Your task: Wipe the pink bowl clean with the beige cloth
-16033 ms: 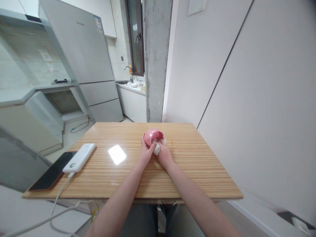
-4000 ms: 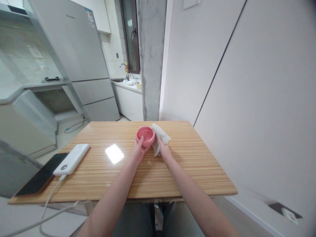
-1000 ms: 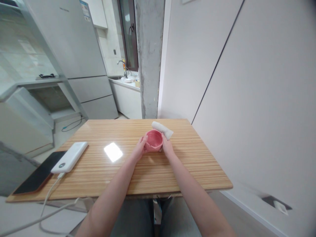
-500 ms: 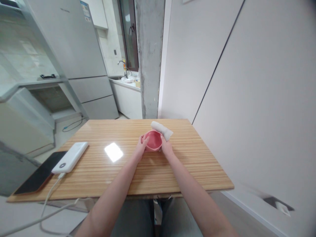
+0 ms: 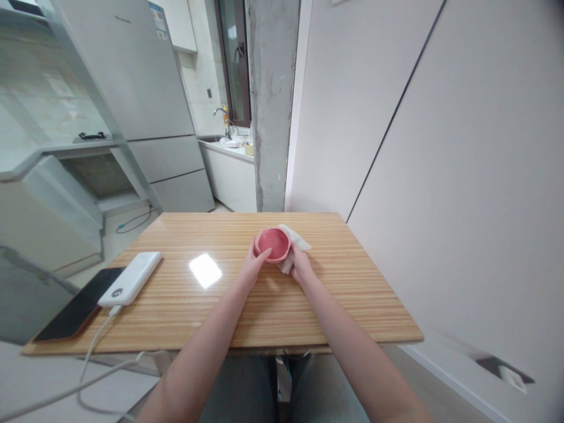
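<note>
A pink bowl (image 5: 274,242) is held over the middle of the wood-grain table (image 5: 207,320), its opening facing up and towards me. My left hand (image 5: 254,262) grips its left side, with the thumb on the near rim. Against the bowl's right and lower side, my right hand (image 5: 301,264) presses a white cloth (image 5: 288,262). Part of this cloth shows behind the rim on the right. The fingers under and behind the bowl are hidden.
At the table's left lie a white power bank (image 5: 131,279) with a cable (image 5: 94,343) and a dark flat tablet-like slab (image 5: 73,314) partly beneath it. A fridge (image 5: 154,94) and sink counter (image 5: 229,170) stand beyond; a white wall (image 5: 462,176) is at right.
The white cloth, earlier a roll behind the bowl's right rim, now spreads around its right and lower side. My right hand has shifted slightly down and right; the bowl tilts differently.
</note>
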Motion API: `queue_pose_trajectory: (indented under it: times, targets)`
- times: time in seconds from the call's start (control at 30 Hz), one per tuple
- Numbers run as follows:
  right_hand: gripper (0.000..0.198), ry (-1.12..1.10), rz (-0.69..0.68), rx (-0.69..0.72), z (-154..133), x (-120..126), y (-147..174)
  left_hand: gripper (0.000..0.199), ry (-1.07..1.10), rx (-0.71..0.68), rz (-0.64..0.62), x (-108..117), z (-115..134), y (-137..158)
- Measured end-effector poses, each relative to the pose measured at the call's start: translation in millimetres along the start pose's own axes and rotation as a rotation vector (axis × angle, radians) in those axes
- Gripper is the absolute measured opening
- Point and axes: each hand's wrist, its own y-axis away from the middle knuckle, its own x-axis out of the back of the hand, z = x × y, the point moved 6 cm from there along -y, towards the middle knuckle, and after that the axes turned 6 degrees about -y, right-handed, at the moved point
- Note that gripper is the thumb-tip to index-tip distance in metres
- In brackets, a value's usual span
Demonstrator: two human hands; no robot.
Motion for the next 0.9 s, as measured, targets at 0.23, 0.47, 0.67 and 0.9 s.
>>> queue_pose_trajectory:
  times: [0.23, 0.47, 0.67, 0.9]
  targets:
    - [0.025, -0.138, -0.01, -0.114, 9, 2, 0, 0.04, 0.034, 0.111, 0.054, 6, -6, -2]
    - [0.027, -0.125, -0.046, -0.083, 13, -7, 3, 0.039, 0.062, -0.054, 0.155, 19, 3, -9]
    - [0.025, -0.081, 0.117, 0.004, -4, 13, -2, 0.043, -0.028, 0.266, -0.096, -5, -15, 6]
    - [0.029, -0.167, -0.056, -0.054, 10, -11, 5, 0.041, 0.113, 0.03, 0.093, 8, 3, 0]
